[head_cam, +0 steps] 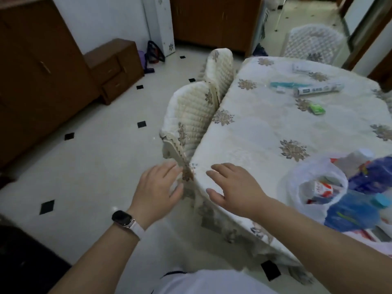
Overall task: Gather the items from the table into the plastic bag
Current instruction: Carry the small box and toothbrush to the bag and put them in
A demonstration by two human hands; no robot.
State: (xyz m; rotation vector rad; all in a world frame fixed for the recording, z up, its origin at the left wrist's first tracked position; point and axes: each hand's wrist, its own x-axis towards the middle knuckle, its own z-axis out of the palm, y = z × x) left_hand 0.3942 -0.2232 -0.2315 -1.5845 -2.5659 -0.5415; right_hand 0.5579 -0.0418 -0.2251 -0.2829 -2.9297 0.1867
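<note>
Both hands are seen stretched forward with nothing held. The left hand (pixel 158 185), a smartwatch (pixel 123 217) strapped at its wrist, is spread open at the corner of a quilted chair (pixel 188 115); whether the fingertips touch the cover cannot be told. The right hand (pixel 235 187) is held palm down, fingers straight and relaxed, over the near edge of the cloth-covered surface (pixel 254 132), just beside the left hand.

The plastic bag (pixel 297 185) is seen on the surface to the right of the right hand, its mouth open and red-and-white packets visible inside. Blue bottles (pixel 358 213) are pressed close against the bag's far side, farther right still; whether they lie inside it is lost to blur.

Well beyond the right hand, across the surface, other items are laid out: a teal toothbrush (pixel 284 84), a white tube (pixel 318 90) just beside it, and a green packet (pixel 317 108) nearer the hand than both.

To the left of the left hand, a pale tiled floor (pixel 84 166) with black insets and a wooden cabinet (pixel 114 66) are seen.
</note>
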